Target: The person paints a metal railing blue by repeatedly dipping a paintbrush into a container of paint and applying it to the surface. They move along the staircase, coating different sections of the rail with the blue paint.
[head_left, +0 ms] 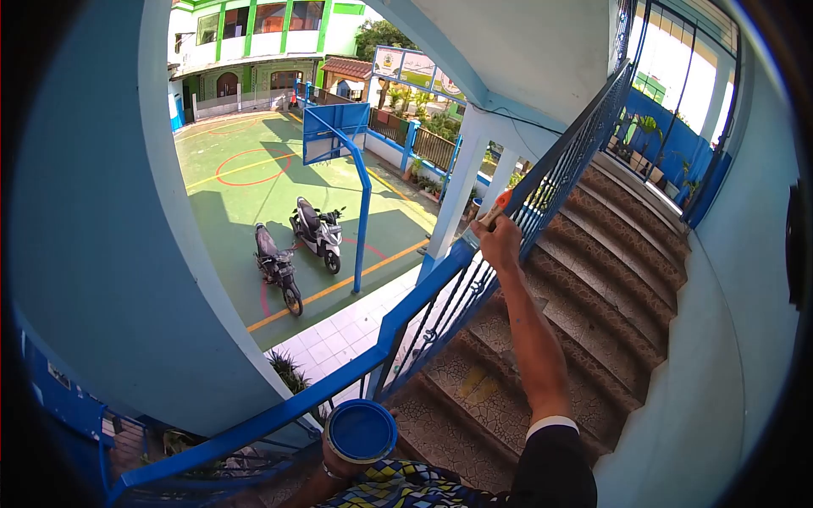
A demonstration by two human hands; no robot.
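My right hand is stretched forward over the stair railing, its fingers closed round a paintbrush with an orange end. The bristles are too small to make out clearly. Beneath that hand runs the handrail, glossy blue on its lower stretch and dark on the upper stretch. Low in the view, my left hand grips an open can of blue paint close to my body. The can hides most of its fingers.
Brown patterned steps climb to a gate at upper right. A pale wall borders them. Beyond the railing lie a green court, two parked motorbikes and a basketball hoop post. A thick column stands left.
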